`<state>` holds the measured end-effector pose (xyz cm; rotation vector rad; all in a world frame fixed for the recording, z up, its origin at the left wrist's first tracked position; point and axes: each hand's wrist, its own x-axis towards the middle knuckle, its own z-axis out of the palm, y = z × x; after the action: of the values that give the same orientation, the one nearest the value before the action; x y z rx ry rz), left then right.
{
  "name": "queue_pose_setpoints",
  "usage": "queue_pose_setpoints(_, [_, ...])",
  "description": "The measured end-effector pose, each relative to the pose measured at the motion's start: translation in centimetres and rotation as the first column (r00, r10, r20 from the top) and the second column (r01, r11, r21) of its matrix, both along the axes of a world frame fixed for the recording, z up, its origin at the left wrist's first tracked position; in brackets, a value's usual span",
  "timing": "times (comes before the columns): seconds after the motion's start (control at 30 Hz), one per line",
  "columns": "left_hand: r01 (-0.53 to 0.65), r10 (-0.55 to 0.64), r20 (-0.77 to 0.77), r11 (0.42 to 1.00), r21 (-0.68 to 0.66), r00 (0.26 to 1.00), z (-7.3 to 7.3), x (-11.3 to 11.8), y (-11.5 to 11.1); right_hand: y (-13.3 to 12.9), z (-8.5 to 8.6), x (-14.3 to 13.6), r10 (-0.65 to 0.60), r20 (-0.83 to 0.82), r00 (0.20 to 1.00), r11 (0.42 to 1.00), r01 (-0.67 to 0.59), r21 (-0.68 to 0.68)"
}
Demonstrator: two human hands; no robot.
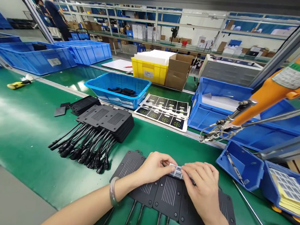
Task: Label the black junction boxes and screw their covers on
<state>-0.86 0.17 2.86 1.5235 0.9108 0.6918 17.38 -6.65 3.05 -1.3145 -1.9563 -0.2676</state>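
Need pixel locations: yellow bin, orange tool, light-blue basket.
yellow bin (148, 71): head view, on its front wall.
orange tool (274, 91): head view, on its body.
light-blue basket (111, 96): head view, on its front wall.

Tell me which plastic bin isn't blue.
The yellow bin, right beside the open cardboard box. Its color sets it apart: the other bins are blue.

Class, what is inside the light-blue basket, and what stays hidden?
Flat black pieces lie inside the light-blue basket. Its near wall and the upper pieces hide whatever lies lowest.
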Motion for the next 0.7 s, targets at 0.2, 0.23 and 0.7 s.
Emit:
queue_pose_setpoints(0.2, [-0.03,0.036,0.058,0.994,-0.101,0.998,-0.7,0.2,0.3,-0.3,0.8,-0.5,0.122,-0.034,0.992,0.991,-0.12,0.067])
queue_pose_setpoints(0.23, [-0.033,0.039,0.061,0.994,-0.102,0.997,-0.7,0.2,0.2,-0.3,0.9,-0.5,0.14,-0.089,0.986,0.99,-0.137,0.043])
queue_pose_setpoints(0.7, [0.087,-0.08,0.095,0.993,-0.08,0.992,0.2,0.5,-0.9,-0.2,-0.5,-0.7,0.117,0.011,0.993,0.993,-0.117,0.018])
